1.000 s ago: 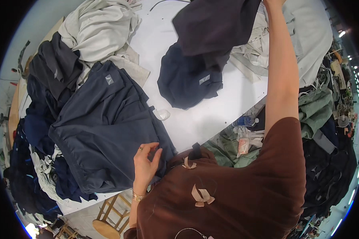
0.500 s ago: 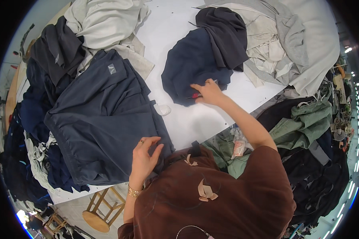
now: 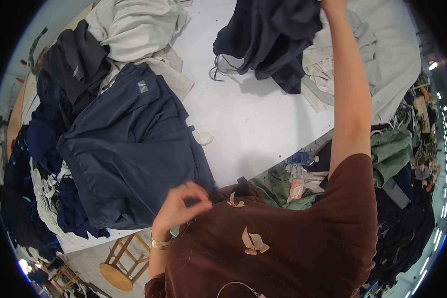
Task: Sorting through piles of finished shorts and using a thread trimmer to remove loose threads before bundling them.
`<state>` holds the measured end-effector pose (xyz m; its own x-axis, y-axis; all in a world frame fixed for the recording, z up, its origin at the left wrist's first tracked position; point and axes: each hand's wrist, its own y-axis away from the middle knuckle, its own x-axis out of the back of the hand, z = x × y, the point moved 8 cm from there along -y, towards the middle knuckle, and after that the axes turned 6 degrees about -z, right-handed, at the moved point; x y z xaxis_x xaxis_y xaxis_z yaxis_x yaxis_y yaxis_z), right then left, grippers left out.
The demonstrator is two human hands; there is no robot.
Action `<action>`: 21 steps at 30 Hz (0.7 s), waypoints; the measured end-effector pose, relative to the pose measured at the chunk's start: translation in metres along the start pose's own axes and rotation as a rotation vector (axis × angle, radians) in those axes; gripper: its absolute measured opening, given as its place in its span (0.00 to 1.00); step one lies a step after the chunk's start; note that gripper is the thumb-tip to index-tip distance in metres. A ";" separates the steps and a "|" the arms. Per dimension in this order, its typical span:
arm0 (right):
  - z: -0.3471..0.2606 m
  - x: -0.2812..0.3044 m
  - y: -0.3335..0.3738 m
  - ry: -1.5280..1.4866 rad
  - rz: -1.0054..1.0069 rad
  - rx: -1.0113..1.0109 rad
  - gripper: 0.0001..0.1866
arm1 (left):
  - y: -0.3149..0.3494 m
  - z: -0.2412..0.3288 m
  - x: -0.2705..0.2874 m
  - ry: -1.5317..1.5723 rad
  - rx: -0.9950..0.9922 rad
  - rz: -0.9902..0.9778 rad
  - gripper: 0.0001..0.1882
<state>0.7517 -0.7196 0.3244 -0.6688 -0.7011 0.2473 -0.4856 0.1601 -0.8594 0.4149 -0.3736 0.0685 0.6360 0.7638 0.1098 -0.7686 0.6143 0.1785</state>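
Note:
At the top edge, my right hand [image 3: 334, 5] is partly cut off, its arm stretched far forward. From it hangs a bunched dark navy garment [image 3: 268, 37], its lower folds over the table and a thin cord loop dangling at its left. My left hand [image 3: 181, 208] is close to my body, fingers curled round to the thumb, with nothing visible in them. It is over the lower right corner of dark blue-grey shorts [image 3: 129, 149], which lie spread on the table with a small light patch near the top. A small white piece [image 3: 202, 137] lies at the shorts' right edge.
The white table [image 3: 233, 124] holds pale cloth heaps at the far left [image 3: 134, 30] and far right [image 3: 382, 59]. Dark clothes [image 3: 74, 59] lie at the left. Green cloth [image 3: 278, 184], a plastic bottle [image 3: 303, 159] and dark garments crowd the right. A wooden stool [image 3: 116, 275] stands lower left.
My right hand has lifted the dark garment up and away to the far edge. The red-handled tool at that hand is out of sight. My left hand's fingers have curled in.

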 end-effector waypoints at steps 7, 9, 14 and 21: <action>0.038 -0.050 0.038 0.119 -0.354 -0.079 0.11 | 0.029 0.008 -0.026 0.253 0.032 -0.312 0.10; -0.002 -0.084 0.105 0.051 -0.647 0.123 0.18 | 0.041 -0.003 -0.019 0.232 0.115 -0.160 0.13; 0.001 -0.061 0.338 -0.159 -1.194 -0.411 0.15 | 0.068 -0.017 0.004 0.075 0.200 0.265 0.18; 0.022 -0.021 0.473 0.145 -1.096 -0.296 0.10 | 0.123 -0.042 0.019 0.283 0.214 0.602 0.15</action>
<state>0.5480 -0.6441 -0.0973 0.1471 -0.4806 0.8645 -0.9483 -0.3170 -0.0148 0.3292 -0.2755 0.0515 0.0388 0.9992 -0.0031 -0.9328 0.0373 0.3585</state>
